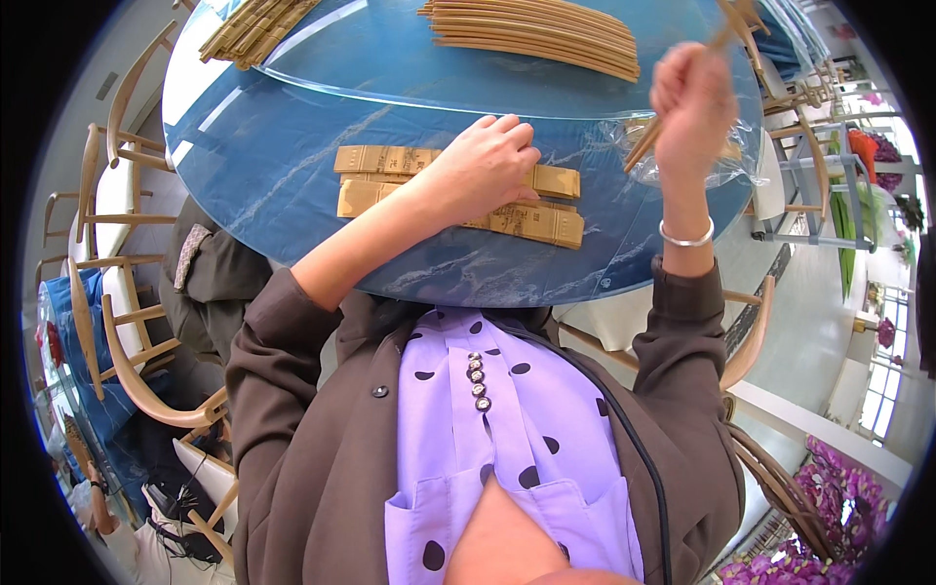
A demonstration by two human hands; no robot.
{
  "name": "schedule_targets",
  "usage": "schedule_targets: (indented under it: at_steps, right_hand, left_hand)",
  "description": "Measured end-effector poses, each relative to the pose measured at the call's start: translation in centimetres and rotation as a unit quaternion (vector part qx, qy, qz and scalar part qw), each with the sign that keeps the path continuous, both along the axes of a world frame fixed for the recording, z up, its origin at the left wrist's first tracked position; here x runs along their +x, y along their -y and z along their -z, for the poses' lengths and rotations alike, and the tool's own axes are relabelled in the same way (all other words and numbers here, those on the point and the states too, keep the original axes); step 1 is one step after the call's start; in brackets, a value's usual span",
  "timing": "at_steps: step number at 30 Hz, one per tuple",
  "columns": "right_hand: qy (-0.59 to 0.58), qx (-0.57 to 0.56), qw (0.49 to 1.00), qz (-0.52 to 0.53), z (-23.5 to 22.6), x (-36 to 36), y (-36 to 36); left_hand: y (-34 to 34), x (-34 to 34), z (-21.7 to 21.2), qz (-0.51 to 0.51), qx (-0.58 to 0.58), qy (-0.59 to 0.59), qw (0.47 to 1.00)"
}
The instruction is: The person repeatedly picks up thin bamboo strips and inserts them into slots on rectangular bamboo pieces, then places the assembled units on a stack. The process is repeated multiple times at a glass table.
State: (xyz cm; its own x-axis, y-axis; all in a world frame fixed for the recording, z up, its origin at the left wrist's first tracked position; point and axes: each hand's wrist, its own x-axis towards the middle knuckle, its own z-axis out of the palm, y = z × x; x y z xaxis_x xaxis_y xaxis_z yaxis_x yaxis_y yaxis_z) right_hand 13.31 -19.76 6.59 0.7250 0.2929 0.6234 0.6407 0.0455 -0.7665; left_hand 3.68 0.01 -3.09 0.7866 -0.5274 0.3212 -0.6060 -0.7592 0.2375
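Note:
My left hand (485,168) is palm down over flat brown paper chopstick sleeves (534,224) on the blue table. Its fingers are bent and held together; their tips are hidden, so what they grip, if anything, does not show. Several sleeves lie side by side, their middle covered by my hand and wrist. To the right, my right hand (690,107) is raised and closed around wooden chopsticks (642,146), which slant up through the fist. Motion blurs the upper ends. Beneath that hand lies a crumpled clear plastic bag (741,161) with something tan inside.
A raised glass turntable (351,68) curves across the far side of the table (244,156). On it are a row of loose chopsticks (536,37) and a stack of brown sleeves (255,31). Wooden chairs (127,292) stand around; purple flowers (838,497) are at lower right.

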Motion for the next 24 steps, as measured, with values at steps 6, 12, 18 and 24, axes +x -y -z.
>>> schedule_targets:
  at_steps: [6,12,18,24]
  right_hand:
    - [-0.152,0.159,0.975,0.022,2.5,-4.5,3.7]
    - [-0.126,0.142,0.978,0.081,4.0,-5.9,3.8]
    - [-0.210,-0.271,0.936,0.079,2.7,-6.7,6.1]
    - [-0.356,-0.182,0.915,-0.063,4.3,-7.6,3.9]
  left_hand:
    - [0.8,0.6,0.8,0.020,0.006,0.049,0.999]
    - [0.4,0.4,0.5,0.013,-0.064,0.047,0.997]
    - [0.1,-1.4,-0.9,-0.014,-0.179,0.029,0.983]
    - [0.0,-2.9,-2.1,-0.014,-0.207,0.036,0.978]
